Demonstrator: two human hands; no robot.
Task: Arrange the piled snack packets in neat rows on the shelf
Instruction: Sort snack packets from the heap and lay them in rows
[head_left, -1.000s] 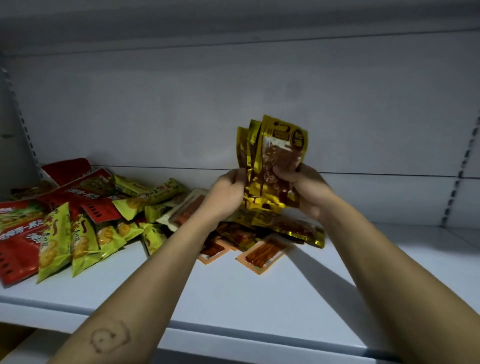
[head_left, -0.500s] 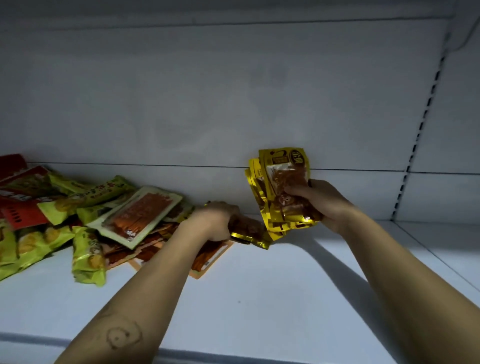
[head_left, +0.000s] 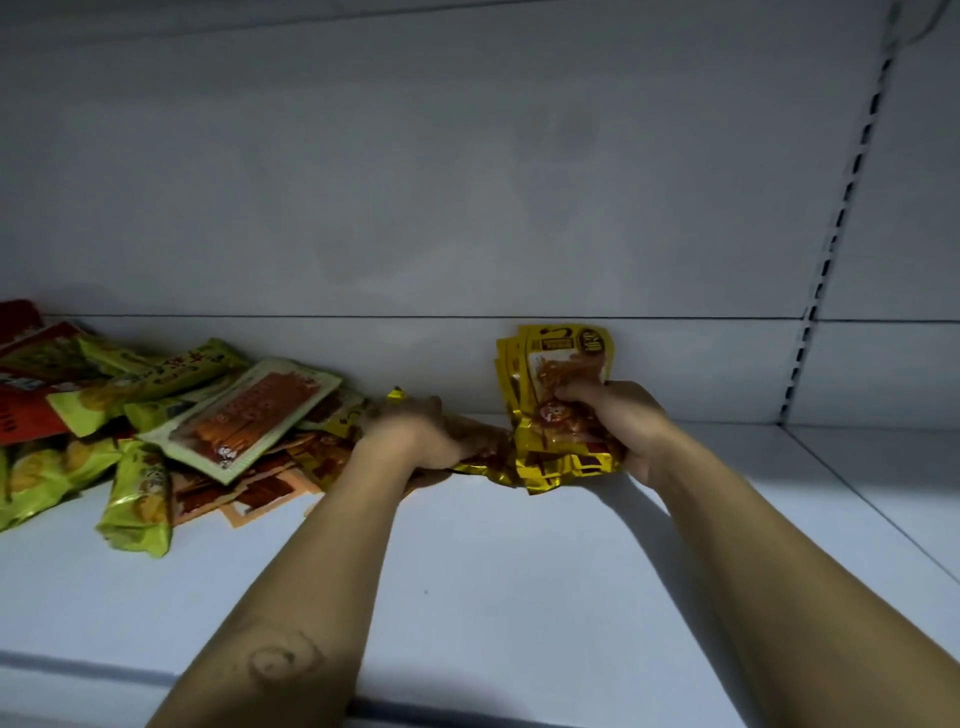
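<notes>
Gold foil fills the right grip (head_left: 618, 423), whose fingers and thumb are pinched round the middle of a bundle of gold packets (head_left: 563, 364). The bundle stands upright with its lower edges on the white shelf (head_left: 493, 571), close to the back panel (head_left: 467, 182). At least three packet tops fan out there, but the full number cannot be told. Just to the left, the blurred left grip (head_left: 410, 434) is curled over one end of a loose gold packet (head_left: 480, 454), which lies flat and reaches to the foot of the bundle. Beyond it the pile (head_left: 156, 415) spreads toward the shelf's left edge. One pale-bordered packet (head_left: 244, 415) with orange-red contents lies tilted on top. At least two orange packets (head_left: 260, 496) lie beneath it, at least five green packets (head_left: 140, 504) lie around them, and at least two red packets (head_left: 26, 410) sit farthest left. Printing shows on most packets but is too blurred to read. A slotted upright strip (head_left: 831, 249) runs up the panel at the right.
</notes>
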